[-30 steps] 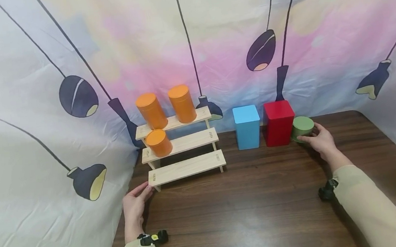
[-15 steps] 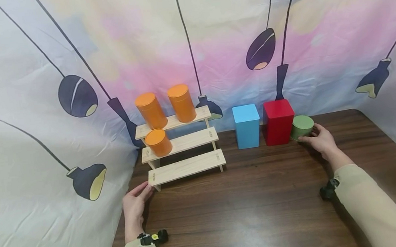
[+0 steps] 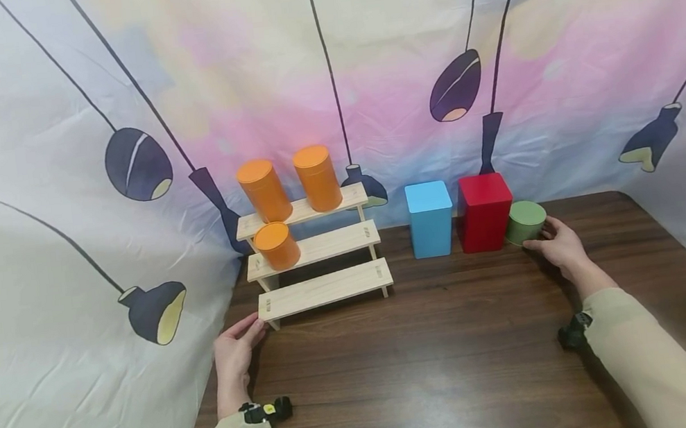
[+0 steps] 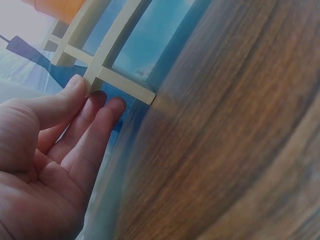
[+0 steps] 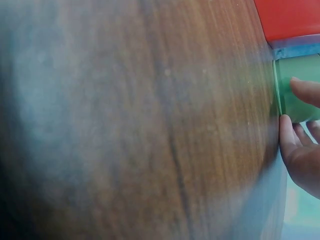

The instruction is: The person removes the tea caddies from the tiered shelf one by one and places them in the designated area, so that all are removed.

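Observation:
My left hand [image 3: 234, 354] pinches the front left corner of a three-step pale wooden display rack [image 3: 326, 290], thumb above and fingertips below. The left wrist view shows the thumb against the rack's end [image 4: 95, 75]. Over on the right, my right hand [image 3: 563, 250] holds a short round green tin [image 3: 526, 222], standing on the table beside a red tin. In the right wrist view the thumb lies across the green tin [image 5: 295, 107], and a fingertip is at its lower edge. Part of that hand is cut off there.
Two tall orange tins [image 3: 264, 191] stand on the rack's top step, a shorter orange tin [image 3: 277, 247] on the middle step. A blue square tin [image 3: 430, 222] and a red square tin [image 3: 485, 216] stand at the back of the wooden table [image 3: 433, 358], before a printed cloth [image 3: 388, 49].
My right thumb has slid slightly right and toward me along the green tin. The left hand and the rack have stayed put; the head view has shifted a little.

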Demonstrator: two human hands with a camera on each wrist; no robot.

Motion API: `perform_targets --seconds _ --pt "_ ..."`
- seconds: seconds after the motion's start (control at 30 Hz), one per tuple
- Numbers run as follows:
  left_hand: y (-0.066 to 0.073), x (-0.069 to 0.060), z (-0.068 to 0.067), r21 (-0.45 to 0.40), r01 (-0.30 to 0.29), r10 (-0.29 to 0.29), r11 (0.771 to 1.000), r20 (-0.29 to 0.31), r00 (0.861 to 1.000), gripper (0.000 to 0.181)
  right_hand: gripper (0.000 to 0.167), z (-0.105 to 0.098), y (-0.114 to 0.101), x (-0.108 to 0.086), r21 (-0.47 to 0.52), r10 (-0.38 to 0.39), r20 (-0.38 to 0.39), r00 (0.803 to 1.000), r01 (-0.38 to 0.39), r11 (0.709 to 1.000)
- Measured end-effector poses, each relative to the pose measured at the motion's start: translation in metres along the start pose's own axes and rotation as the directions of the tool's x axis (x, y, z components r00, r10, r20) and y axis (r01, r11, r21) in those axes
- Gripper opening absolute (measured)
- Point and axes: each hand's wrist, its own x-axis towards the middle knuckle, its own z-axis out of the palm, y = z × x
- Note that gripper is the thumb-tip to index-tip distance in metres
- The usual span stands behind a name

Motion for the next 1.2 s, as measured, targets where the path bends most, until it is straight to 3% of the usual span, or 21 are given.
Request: perform_targets --seconds 0.5,0.73,0.83,0.93,1.07,1.2 --pt "0.003 -0.001 0.001 -0.002 0.003 -0.003 1.0 0.013 1.0 0.035 0.098 -0.004 -0.004 -0.002 0.108 -0.005 -0.015 1.0 0.006 0.994" --pt "0.001 -0.001 -0.001 -0.011 -0.007 0.007 1.0 0.008 1.0 0.035 0.096 -0.004 -0.017 -0.014 0.081 0.011 -0.107 0.994 -0.002 0.997" --pt "0.0 -0.001 -0.001 -0.005 -0.004 0.004 1.0 0.003 1.0 0.035 0.094 -0.001 -0.025 -0.017 0.109 0.024 -0.189 0.982 -0.003 0.994" --pt "0.0 -0.001 0.0 0.001 -0.005 0.005 1.0 0.0 1.0 0.035 0.09 0.006 -0.034 -0.018 0.18 0.043 -0.339 0.94 0.02 0.984" --pt "0.001 -0.001 0.001 -0.017 -0.011 0.011 1.0 0.005 1.0 0.034 0.08 0.02 -0.05 -0.023 0.243 0.007 -0.574 0.819 0.162 0.956" --pt "0.002 -0.001 0.0 0.0 -0.009 0.009 1.0 0.0 1.0 0.034 0.065 0.046 -0.073 -0.035 0.167 -0.163 -0.693 0.702 0.377 0.911"
